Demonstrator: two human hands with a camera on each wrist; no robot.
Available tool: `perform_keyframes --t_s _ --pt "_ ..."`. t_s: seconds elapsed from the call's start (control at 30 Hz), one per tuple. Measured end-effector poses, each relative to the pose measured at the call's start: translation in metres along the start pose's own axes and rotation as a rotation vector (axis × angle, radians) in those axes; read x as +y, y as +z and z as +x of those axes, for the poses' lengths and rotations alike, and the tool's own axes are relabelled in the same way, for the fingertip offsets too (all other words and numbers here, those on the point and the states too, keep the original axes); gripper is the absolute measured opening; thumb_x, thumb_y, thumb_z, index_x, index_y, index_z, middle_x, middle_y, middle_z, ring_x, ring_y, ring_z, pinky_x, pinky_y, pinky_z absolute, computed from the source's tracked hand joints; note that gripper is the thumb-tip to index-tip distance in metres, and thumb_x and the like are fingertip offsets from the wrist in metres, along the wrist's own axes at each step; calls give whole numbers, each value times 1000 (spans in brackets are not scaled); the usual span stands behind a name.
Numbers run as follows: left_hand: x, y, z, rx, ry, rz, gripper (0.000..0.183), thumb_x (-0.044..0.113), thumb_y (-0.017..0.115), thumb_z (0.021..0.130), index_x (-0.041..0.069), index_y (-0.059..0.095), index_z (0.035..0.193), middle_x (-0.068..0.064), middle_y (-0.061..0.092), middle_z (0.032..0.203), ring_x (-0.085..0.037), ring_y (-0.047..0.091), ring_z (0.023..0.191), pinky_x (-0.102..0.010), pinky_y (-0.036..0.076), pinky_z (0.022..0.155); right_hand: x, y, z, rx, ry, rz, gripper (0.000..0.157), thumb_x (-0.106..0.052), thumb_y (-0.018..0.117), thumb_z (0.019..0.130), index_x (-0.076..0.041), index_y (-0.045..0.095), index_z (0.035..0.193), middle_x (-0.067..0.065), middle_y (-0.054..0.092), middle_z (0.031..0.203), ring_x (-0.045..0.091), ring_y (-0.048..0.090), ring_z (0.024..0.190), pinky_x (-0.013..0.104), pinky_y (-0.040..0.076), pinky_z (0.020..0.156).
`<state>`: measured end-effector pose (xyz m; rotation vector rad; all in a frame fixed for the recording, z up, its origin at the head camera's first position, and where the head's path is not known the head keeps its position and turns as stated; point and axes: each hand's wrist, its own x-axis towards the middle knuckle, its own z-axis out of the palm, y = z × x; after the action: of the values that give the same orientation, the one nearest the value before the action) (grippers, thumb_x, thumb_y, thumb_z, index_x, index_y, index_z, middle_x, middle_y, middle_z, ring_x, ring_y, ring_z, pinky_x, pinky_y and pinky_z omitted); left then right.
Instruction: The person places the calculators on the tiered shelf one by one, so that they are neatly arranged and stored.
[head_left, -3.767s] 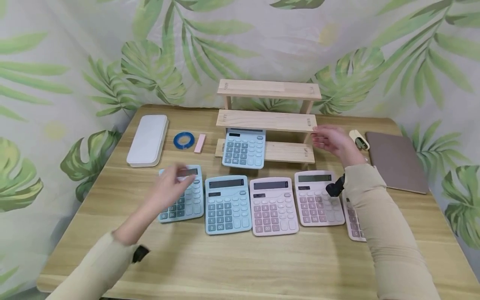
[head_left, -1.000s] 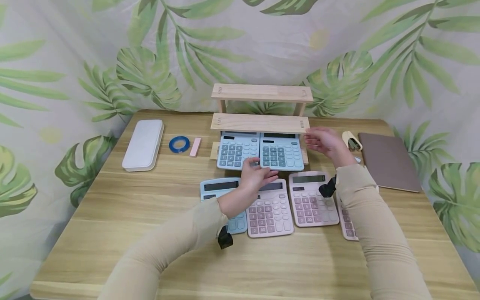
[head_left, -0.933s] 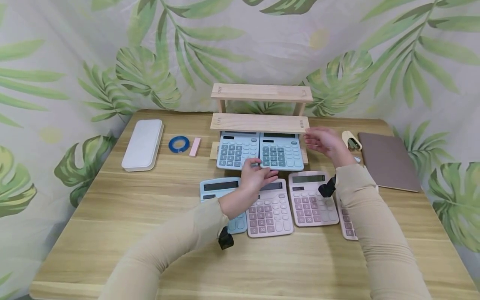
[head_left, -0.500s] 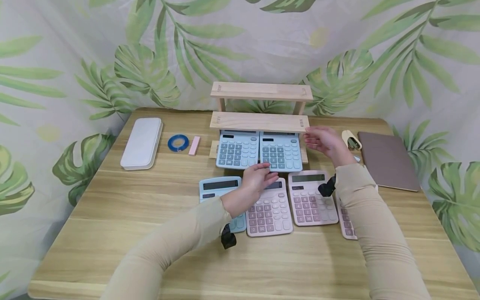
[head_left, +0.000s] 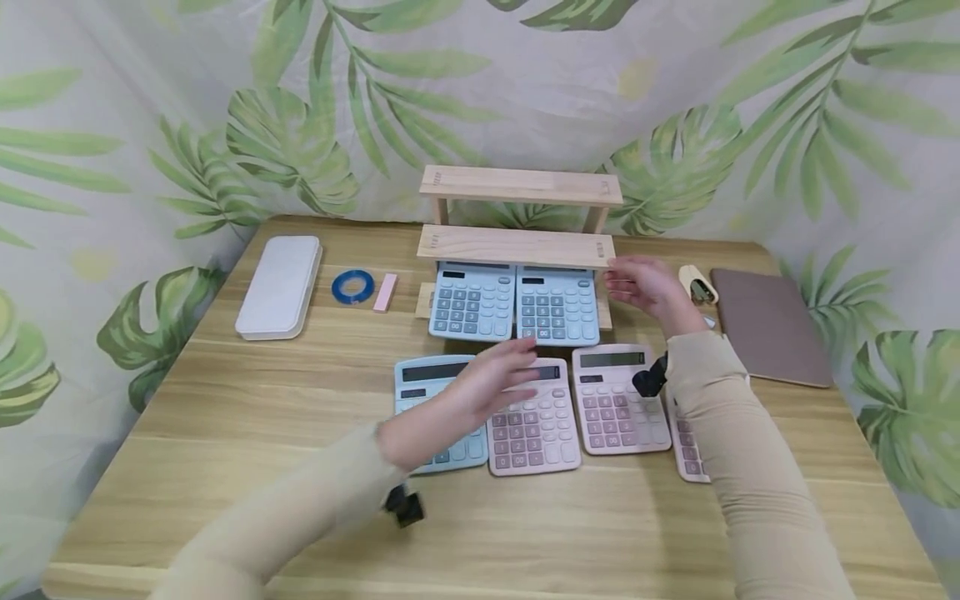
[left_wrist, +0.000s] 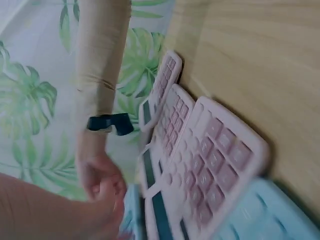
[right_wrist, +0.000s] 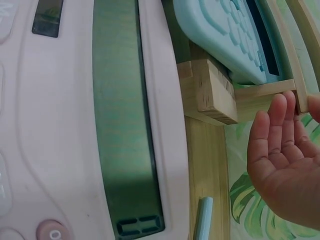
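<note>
My left hand [head_left: 483, 383], fingers extended, hovers over the front row, overlapping a blue calculator [head_left: 442, 396] and a pink calculator [head_left: 534, 425]. Just beyond its fingertips, a second blue calculator [head_left: 557, 312] leans on the lower board of a wooden shelf rack [head_left: 517, 243], beside another blue calculator [head_left: 472, 304]. Both have their top ends under the middle board. My right hand [head_left: 647, 287] pinches the right end of that middle board; the right wrist view shows the thumb on one side and fingertips [right_wrist: 278, 102] on the other.
Two more pink calculators [head_left: 621, 408] continue the front row, the last partly hidden by the right sleeve. On the left lie a white case [head_left: 279, 287], a blue ring [head_left: 352, 287] and a pink strip [head_left: 386, 292]. A stapler [head_left: 699, 287] and brown notebook [head_left: 768, 325] lie right.
The far-left blue calculator has gone from the front row onto the rack beside the first one. My left hand has let go and drawn back leftward; my right hand stays on the rack.
</note>
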<state>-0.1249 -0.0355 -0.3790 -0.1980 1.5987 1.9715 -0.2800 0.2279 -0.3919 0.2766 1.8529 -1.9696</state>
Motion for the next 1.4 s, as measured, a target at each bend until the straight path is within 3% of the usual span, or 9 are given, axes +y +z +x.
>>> perform_keyframes --t_s 0.1,0.2,0.3,0.4,0.6,0.9,1.03,1.2,1.4 --pt "-6 -37 -34 -10 184 415 44 24 52 94 12 44 135 -10 46 140 -30 51 121 -41 49 97 1 2 1 -13 4 -9 14 -18 54 94 -10 50 105 -3 67 80 10 65 75 25 56 79" --pt "-18 -85 -50 235 345 885 44 30 56 92 11 49 130 -12 54 126 -28 55 109 -42 50 88 1 1 0 -35 7 -2 14 -17 54 93 -9 49 105 -3 67 80 10 65 75 25 55 79" --pt "-36 -124 -50 486 333 1155 53 33 61 88 2 49 129 -18 56 118 -32 52 107 -44 47 85 0 0 -3 -53 10 16 12 -16 55 93 -10 50 103 -2 67 81 11 65 76 25 56 77" --pt "-52 -143 -45 525 265 1219 55 37 64 84 -3 55 121 -20 58 112 -33 50 105 -45 43 84 -1 3 -3 -58 11 19 10 -15 55 93 -11 51 101 -2 67 80 11 66 75 24 56 75" --pt "-62 -153 -40 396 197 1009 35 31 63 87 1 60 105 -11 55 91 -21 47 84 -27 38 68 0 5 1 -60 16 14 14 -16 55 93 -10 50 105 -2 67 80 10 65 75 24 55 76" --pt "-53 -160 -63 148 138 495 50 35 48 96 10 28 134 -22 56 119 -20 65 95 -35 56 80 0 1 1 -30 9 -32 15 -18 53 94 -10 49 106 -4 67 80 10 65 76 23 55 75" --pt "-28 -155 -51 147 131 259 48 39 41 98 11 28 134 -4 64 102 -11 67 77 -28 58 68 0 -4 0 -31 3 -29 16 -19 54 94 -10 49 106 -4 67 81 10 65 77 25 55 80" --pt "22 -137 -26 112 65 -48 47 39 33 100 15 24 139 10 66 80 -3 65 67 -18 56 61 1 -4 0 -20 2 -7 15 -17 54 93 -9 50 106 -2 67 80 10 65 75 24 56 75" --pt "73 -117 11 214 29 -46 50 40 34 99 15 31 143 8 66 81 -2 64 65 -15 54 57 2 -2 3 -18 -8 -13 14 -18 53 94 -9 51 105 -2 68 80 10 65 75 24 56 76"
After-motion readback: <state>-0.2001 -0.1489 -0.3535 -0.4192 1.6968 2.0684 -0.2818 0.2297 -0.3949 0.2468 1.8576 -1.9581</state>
